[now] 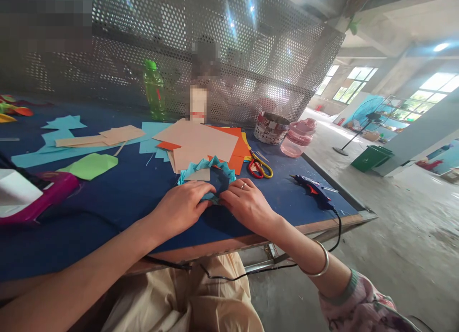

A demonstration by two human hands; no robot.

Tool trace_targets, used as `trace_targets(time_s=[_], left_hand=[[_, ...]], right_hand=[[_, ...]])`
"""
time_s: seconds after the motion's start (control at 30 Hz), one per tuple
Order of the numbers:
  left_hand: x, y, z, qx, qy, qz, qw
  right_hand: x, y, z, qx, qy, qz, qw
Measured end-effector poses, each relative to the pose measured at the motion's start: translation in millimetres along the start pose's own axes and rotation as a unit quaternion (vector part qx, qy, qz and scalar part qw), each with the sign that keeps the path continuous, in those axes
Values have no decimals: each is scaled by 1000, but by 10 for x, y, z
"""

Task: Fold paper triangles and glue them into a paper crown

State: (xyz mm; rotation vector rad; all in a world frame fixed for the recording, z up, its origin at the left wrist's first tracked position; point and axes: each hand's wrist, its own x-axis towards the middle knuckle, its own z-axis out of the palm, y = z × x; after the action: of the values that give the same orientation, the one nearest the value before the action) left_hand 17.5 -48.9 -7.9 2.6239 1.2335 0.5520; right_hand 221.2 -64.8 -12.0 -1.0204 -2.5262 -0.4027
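Observation:
A ring of folded blue paper [206, 164] with a zigzag upper edge stands at the table's near middle. My left hand [182, 205] grips its near side, fingers closed on the blue paper. My right hand [247, 203], with a ring on one finger, pinches the same near side a little to the right. The fingers hide the part of the paper between them. Behind the ring lie sheets of pale peach paper [204, 140] and orange paper [234, 133].
Red-and-yellow scissors [263, 167] and a glue gun [313, 191] with a black cord lie on the right. A green bottle [154, 90], a patterned tub [271, 131] and a pink bottle [297, 138] stand behind. Green paper [93, 166] and a magenta device [53, 193] are left.

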Motion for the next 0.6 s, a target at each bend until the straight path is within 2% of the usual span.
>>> trace_targets(time_s=[0.6], left_hand=[[-2,21,-25,-10,0,-2,1000]], right_hand=[[53,-8,4,75,-47,43,995]])
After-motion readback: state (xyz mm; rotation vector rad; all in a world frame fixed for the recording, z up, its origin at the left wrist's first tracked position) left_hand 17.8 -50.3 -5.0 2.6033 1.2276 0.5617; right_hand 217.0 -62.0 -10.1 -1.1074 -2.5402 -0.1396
